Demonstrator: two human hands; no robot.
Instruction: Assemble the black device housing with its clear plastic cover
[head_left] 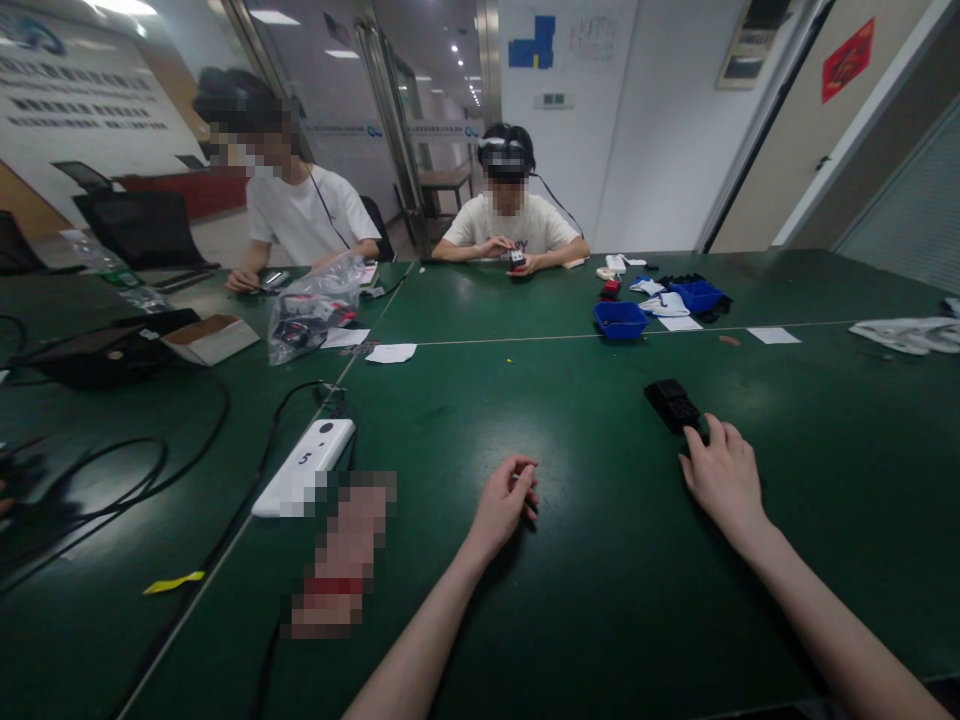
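Observation:
My right hand (726, 478) reaches over the green table with its fingers spread and lightly bent. Its fingertips are at the near edge of a small black device (673, 404) that seems to have a keypad. Whether they touch it, I cannot tell. No object shows in that hand. My left hand (504, 508) rests on its side on the tabletop (585, 560), fingers loosely curled and the thumb a little apart. I see nothing held there. To its left lie a white power bank (306, 465) marked 5 and a pixelated pinkish oblong (349, 555).
Two people sit across the table; one handles a small cube-like object (517, 259). Toward the back are a blue tray (620, 320), a clear plastic bag (315, 305), paper slips (391, 353) and a blue-and-white pile (686, 296). Black cables (150, 480) run along the left.

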